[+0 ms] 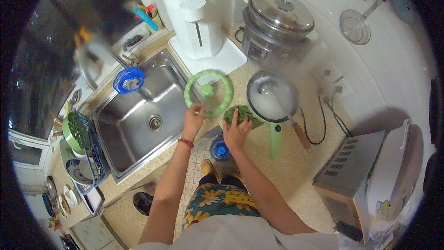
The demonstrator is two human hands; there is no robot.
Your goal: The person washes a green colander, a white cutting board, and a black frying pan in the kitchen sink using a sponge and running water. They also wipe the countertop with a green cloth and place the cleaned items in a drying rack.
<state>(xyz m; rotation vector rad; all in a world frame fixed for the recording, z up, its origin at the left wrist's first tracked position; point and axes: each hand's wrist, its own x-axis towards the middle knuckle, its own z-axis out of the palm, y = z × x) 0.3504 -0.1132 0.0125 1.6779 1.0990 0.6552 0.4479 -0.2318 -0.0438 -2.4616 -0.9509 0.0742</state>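
My left hand (193,121) is at the front rim of a glass lid (226,92) with a pale green edge and knob. Its fingers are curled together there, with a bit of pale green showing between them. The lid overlaps the right edge of the sink. My right hand (237,130) lies with fingers spread on a dark green, leaf-like piece (257,123), whose material I cannot make out. Just right of it stands a green-handled saucepan (275,139) holding cloudy white liquid. A wooden-handled ladle (300,137) leans in the pan, and steam rises above it.
The steel sink (131,128) is on the left, with a blue strainer basket (128,80) by its faucet and a dish rack (93,159) beyond. Behind stand a white water dispenser (208,38) and a lidded electric cooker (277,31). Power cords (324,125) trail near a microwave (350,166).
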